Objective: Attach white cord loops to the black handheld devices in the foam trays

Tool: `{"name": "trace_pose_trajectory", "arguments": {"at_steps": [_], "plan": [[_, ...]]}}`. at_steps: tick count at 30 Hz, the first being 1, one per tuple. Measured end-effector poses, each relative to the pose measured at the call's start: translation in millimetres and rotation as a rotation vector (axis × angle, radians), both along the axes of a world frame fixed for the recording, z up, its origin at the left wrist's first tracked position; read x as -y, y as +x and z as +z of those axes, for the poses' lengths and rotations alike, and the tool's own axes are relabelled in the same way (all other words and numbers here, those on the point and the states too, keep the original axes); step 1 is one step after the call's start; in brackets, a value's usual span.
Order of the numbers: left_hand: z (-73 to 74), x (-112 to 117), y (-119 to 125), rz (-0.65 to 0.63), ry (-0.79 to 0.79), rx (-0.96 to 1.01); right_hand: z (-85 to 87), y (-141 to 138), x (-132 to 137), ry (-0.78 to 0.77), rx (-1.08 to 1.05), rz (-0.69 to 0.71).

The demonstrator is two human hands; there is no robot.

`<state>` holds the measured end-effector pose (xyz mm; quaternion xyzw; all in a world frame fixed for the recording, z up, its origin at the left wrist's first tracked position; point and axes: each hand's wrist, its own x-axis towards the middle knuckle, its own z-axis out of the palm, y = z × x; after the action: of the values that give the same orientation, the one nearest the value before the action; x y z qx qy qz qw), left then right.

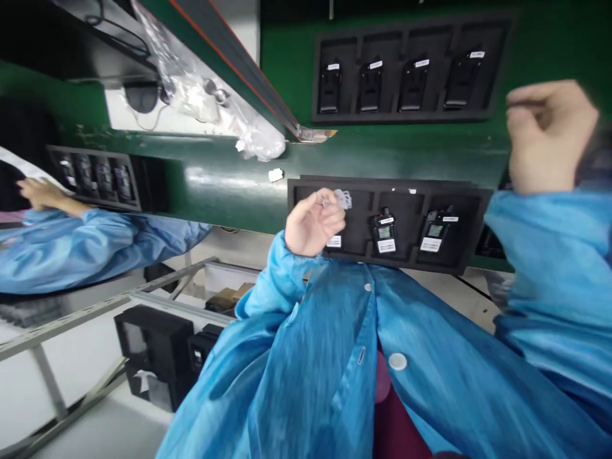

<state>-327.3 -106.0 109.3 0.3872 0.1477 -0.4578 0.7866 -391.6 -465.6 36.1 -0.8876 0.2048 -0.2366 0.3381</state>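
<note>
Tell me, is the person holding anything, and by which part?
The left hand pinches a small clear plastic scrap by its edge. The right hand is curled; nothing visible in it.

Head camera, steeply down over own chest, close above green bench [229, 178].

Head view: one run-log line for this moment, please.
left hand: fingers pinch small clear plastic piece | right hand: raised, closed, blurred | black foam tray: two handheld devices

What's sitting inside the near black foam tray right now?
The near foam tray holds two handheld radio-like devices with white labels. The left hand, pinching a small clear piece, covers the leftmost pocket; only a label shows.
</note>
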Motion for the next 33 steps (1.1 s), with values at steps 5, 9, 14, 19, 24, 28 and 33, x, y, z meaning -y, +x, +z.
{"name": "trace_pose_trajectory", "arguments": {"at_steps": [5, 9, 14, 19, 24, 28, 33], "plan": [[10.7, -13.6, -40.7, -0.062, -0.002, -0.042, 77.4, -66.2, -155.0, 0.325, 0.023, 0.215], [19.1, -17.8, -61.0, -0.116, -0.032, 0.006, 93.4, -89.8, -212.4, 0.367, -0.023, 0.286], [25.1, -22.3, -78.1, -0.161, -0.057, 0.074, 95.8, -99.4, -233.1, 0.316, -0.025, 0.218], [27.6, -29.8, -86.4, -0.175, -0.114, 0.121, 97.6, -100.9, -244.7, 0.273, -0.014, 0.197], [27.5, -37.3, -90.1, -0.151, -0.114, 0.102, 100.4, -102.9, -250.8, 0.186, 0.009, 0.274], [23.7, -40.2, -92.1, -0.135, -0.144, 0.087, 98.7, -105.3, -254.3, 0.182, -0.011, 0.311], [17.0, -38.8, -93.4, -0.116, -0.102, 0.084, 94.3, -104.9, -256.6, 0.161, -0.009, 0.328]]}}
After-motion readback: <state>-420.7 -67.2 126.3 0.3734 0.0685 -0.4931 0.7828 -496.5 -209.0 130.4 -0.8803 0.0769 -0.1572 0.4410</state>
